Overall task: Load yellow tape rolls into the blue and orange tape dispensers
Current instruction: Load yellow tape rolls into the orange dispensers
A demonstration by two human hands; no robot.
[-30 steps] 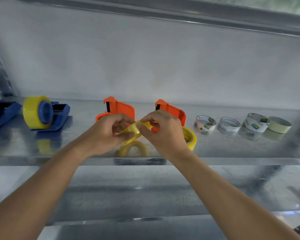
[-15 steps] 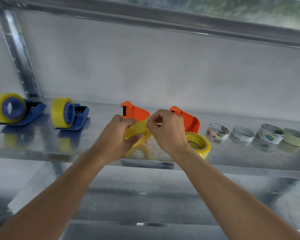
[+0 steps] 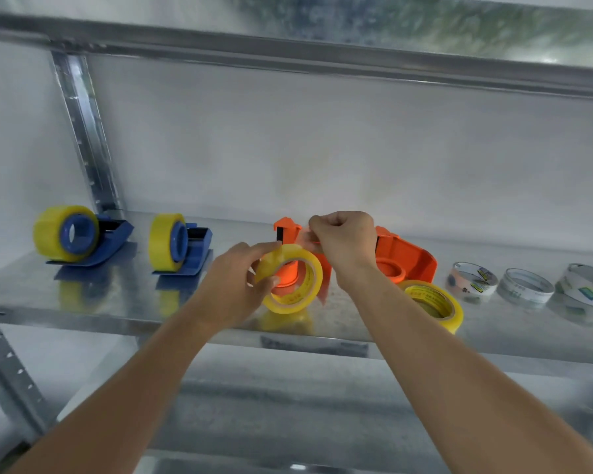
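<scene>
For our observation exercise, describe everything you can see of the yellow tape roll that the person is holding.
The yellow tape roll is a ring of glossy, translucent yellow tape with dark print on its inner core. It stands tilted on edge, its hole facing the camera, in front of the left orange dispenser, whose hub shows through the hole. The left hand grips its left rim; the right hand pinches a strip pulled from its top. It sits above the metal shelf.

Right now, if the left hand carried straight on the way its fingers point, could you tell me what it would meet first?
The left hand already grips the yellow tape roll; pushed onward, it would probably meet the orange dispenser directly behind, though depth is unclear.
</scene>
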